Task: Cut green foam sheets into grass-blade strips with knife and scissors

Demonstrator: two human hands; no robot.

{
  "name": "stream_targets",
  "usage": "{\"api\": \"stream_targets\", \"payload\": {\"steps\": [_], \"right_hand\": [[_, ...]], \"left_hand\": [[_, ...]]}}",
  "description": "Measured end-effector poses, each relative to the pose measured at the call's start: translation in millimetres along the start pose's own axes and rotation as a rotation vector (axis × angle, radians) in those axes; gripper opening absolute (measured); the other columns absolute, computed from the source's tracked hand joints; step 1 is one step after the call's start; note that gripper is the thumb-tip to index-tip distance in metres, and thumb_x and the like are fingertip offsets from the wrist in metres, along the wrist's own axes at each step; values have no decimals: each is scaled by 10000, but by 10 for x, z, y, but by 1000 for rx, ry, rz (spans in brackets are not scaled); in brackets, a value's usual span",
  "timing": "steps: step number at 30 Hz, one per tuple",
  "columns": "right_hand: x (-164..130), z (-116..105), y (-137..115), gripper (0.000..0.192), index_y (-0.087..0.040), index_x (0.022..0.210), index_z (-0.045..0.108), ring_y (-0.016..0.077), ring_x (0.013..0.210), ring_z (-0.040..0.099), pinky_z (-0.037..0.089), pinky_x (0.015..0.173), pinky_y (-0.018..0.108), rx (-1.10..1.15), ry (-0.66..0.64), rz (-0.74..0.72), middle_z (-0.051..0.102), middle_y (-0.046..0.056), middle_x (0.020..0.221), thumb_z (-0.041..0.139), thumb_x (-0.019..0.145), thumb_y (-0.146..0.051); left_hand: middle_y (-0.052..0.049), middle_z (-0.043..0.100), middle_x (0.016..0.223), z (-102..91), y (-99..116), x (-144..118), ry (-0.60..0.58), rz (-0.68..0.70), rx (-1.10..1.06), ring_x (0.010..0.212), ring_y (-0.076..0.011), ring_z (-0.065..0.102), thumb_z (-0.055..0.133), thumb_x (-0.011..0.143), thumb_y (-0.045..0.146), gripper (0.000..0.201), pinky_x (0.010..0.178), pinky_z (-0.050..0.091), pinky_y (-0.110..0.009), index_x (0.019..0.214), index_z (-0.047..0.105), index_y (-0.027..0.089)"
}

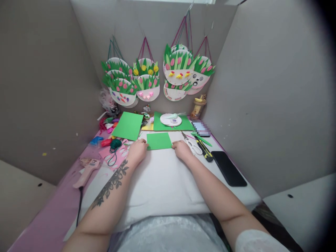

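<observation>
Item: small green sheet (159, 141), rectangular, on the white-covered table (157, 189), between both hands. Left hand (138, 153): fingers pinched on the sheet's 9 o'clock edge. Right hand (182, 151): fingers pinched at its 4 o'clock corner. Clock positions from the sheet: larger green sheet (128, 126), 10; white plate (164, 120), 1; white-handled scissors (188, 141), 3; black phone (229, 168), 4; pink glue gun (88, 172), 8; dark green yarn ball (116, 143), 9.
</observation>
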State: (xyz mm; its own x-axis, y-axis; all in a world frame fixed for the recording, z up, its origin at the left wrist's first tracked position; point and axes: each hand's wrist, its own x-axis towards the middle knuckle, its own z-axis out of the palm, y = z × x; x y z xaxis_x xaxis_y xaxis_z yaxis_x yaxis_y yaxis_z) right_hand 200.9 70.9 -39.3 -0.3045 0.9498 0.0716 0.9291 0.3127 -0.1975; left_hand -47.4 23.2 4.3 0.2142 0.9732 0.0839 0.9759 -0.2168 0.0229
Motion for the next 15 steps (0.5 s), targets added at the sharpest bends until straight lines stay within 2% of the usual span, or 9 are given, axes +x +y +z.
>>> {"api": "stream_targets", "payload": {"steps": [2, 6, 11, 13, 15], "right_hand": [[7, 16, 4, 326, -242, 977, 732, 197, 1047, 554, 385, 884, 253, 0, 7, -7, 695, 49, 1056, 503, 770, -136], [2, -3, -4, 352, -242, 947, 742, 199, 1085, 537, 381, 901, 258, -6, -4, -32, 682, 41, 1114, 490, 750, -94], [-30, -25, -43, 366, -233, 977, 736, 211, 1129, 503, 363, 948, 298, 2, 42, -44, 645, 42, 1202, 473, 768, -88], [-52, -4, -135, 385, -221, 1059, 709, 225, 1163, 479, 338, 993, 346, 14, 75, -98, 621, 55, 1241, 471, 781, -101], [-77, 38, -288, 437, -198, 1184, 642, 229, 1221, 438, 299, 1042, 385, 44, 85, -230, 584, 73, 1292, 457, 798, -113]], "left_hand": [[-65, 600, 1190, 32, 42, 11, 41, 29, -31, 1066, -205, 527, 398, 824, 85, 432, 927, 387, -307, 1124, 674, 232], [-74, 634, 1104, 99, 110, 25, -1, 176, -78, 1028, -202, 537, 422, 831, 96, 400, 929, 386, -311, 1085, 695, 242], [-88, 640, 1017, 154, 111, 36, -49, 186, -106, 998, -199, 551, 457, 841, 128, 339, 902, 396, -301, 1031, 714, 243], [-92, 632, 1010, 155, 111, 40, -60, 174, -119, 1003, -197, 552, 452, 853, 143, 327, 896, 399, -295, 1024, 714, 237], [-98, 625, 1003, 144, 122, 40, -76, 160, -122, 1010, -197, 551, 443, 863, 163, 316, 898, 400, -294, 1011, 715, 227]]}}
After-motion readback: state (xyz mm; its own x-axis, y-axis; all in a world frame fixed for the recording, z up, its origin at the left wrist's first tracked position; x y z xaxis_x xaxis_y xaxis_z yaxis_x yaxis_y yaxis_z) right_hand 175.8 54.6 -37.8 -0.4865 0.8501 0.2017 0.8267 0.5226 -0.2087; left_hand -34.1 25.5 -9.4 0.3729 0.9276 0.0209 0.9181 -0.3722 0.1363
